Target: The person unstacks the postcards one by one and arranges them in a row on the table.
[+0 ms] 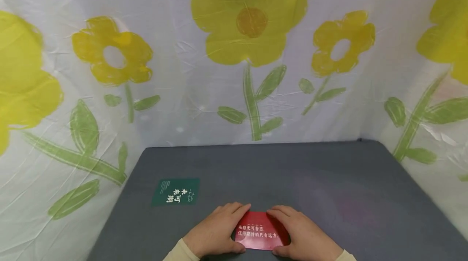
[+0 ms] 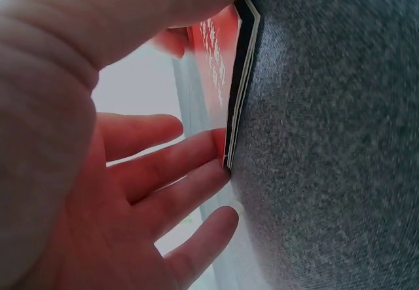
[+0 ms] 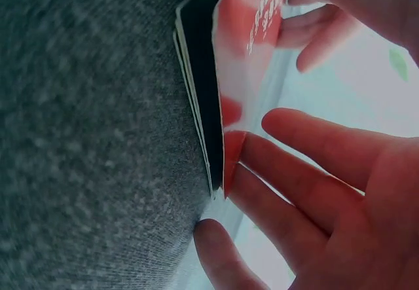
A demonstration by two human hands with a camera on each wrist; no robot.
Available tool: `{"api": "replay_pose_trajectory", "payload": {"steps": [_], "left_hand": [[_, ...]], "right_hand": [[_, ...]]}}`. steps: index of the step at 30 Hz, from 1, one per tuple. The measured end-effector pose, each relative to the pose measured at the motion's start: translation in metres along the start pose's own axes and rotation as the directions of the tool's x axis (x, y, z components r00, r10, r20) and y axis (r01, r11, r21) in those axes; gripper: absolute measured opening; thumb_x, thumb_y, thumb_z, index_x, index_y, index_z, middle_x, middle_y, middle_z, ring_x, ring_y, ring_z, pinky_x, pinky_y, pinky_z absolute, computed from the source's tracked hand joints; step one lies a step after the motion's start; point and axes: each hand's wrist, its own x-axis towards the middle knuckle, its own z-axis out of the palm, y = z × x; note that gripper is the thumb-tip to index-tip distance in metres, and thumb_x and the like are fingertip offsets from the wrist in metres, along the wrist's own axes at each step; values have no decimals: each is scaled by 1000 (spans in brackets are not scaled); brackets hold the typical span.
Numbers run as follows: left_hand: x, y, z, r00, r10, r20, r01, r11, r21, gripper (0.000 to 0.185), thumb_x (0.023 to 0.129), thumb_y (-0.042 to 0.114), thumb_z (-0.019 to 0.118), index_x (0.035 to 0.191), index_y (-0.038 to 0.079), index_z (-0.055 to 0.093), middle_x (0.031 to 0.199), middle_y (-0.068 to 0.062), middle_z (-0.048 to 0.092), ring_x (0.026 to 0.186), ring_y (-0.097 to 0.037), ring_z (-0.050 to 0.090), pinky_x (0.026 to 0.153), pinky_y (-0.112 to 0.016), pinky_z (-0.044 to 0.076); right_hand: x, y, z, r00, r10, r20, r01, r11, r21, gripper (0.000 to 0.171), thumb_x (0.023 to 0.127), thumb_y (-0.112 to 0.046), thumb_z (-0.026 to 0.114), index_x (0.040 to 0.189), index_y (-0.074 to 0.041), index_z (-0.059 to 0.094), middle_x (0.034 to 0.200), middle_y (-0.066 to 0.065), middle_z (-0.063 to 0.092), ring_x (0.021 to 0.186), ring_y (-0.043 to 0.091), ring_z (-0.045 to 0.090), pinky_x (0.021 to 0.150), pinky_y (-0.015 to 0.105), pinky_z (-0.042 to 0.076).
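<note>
A glossy red card (image 1: 257, 230) with white printed characters lies near the front of the table. In the wrist views, its edge shows a dark band and several thin pale layers beneath, like a small stack of cards. My left hand (image 1: 217, 230) holds the left side, thumb at the near corner, fingertips at the far edge. On the right side my right hand (image 1: 305, 234) holds it the same way. In the right wrist view the top red card (image 3: 245, 61) stands slightly apart from the layers below at one corner. Most fingertips are spread.
A green card (image 1: 176, 192) with white characters lies flat on the dark grey table (image 1: 270, 167), to the left and farther back. A pale curtain (image 1: 168, 102) printed with yellow flowers surrounds the table's back and sides.
</note>
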Motion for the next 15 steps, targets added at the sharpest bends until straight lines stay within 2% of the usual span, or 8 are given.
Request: {"api": "replay_pose_trajectory", "payload": {"steps": [6,15], "left_hand": [[1,2,-1,1000,-8,3,8,1000,-11,95,80,51,91,162,26,49,156,9,56,139,-15,54,119,-46,50],[-1,3,-1,1000,-4,1,4,1000,0,93,82,51,91,161,24,50,155,8,57,138,-15,55,118,-45,51]], "right_hand": [[-1,1,0,1000,-9,-30,8,1000,-11,84,77,-50,94,147,-19,62,141,-10,63,120,16,63,92,38,63],[0,1,2,1000,8,-5,-8,1000,-2,83,77,-52,93,148,-21,61,139,-11,63,117,14,62,92,39,63]]}}
